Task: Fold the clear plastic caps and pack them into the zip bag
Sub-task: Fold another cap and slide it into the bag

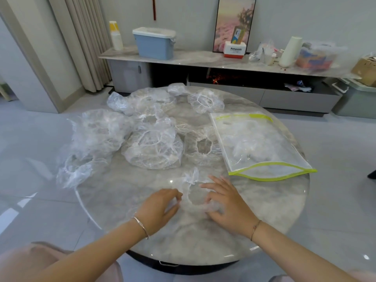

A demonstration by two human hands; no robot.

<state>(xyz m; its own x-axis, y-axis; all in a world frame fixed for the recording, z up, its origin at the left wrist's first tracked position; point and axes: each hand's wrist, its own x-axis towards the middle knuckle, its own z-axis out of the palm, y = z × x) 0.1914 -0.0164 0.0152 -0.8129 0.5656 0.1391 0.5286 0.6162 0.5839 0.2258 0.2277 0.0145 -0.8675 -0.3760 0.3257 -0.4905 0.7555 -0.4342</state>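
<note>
While we've got our left hand (160, 206) pinching one clear plastic cap (195, 197) and our right hand (225, 204) spread loose on it near the tabletop's (264, 210) front edge, roughly ten caps (142, 131) sit unfolded mid-table. The zip bag (258, 145) by the right edge gapes open, looks like some packed already.

Clear caps (154, 147), lime-edged clear zip bag (262, 147), grey-veined marble table (183, 237)
</note>
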